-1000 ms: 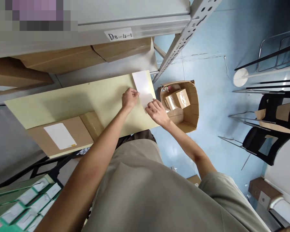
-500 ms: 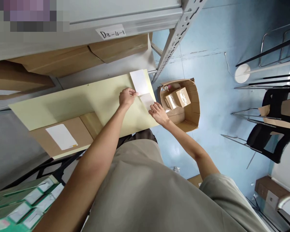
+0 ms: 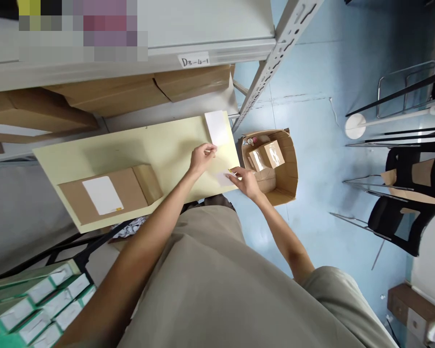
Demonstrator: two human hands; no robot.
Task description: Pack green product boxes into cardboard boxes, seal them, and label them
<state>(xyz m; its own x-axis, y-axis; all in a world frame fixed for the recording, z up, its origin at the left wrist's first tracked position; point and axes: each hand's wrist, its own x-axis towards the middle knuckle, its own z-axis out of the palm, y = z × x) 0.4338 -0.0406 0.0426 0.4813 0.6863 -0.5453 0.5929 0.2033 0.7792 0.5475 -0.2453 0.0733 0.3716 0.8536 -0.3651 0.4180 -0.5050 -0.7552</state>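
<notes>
On a pale yellow board [image 3: 174, 140] lies a white paper sheet [image 3: 216, 126] near the far right corner. My left hand [image 3: 202, 158] is closed in a pinch at the sheet's near edge. My right hand [image 3: 247, 182] is at the board's right edge, thumb and fingers closed on a small pale label [image 3: 223, 179] with a yellow mark at its corner. Part of that label is hidden by the fingers. To the left on the board sits a brown cardboard box [image 3: 134, 193] with a white label [image 3: 102, 195] on top, also marked yellow at one corner.
A grey metal rack [image 3: 232, 48] with several cardboard boxes [image 3: 112, 96] stands beyond the board. An open carton [image 3: 288, 164] holding small boxes is on the floor to the right. Black chairs [image 3: 402, 217] stand far right; green-and-white boxes [image 3: 54, 304] are stacked lower left.
My right hand has drawn the small label toward me, apart from the white sheet. My left hand stays pinched by the sheet's near edge. The view has shifted slightly.
</notes>
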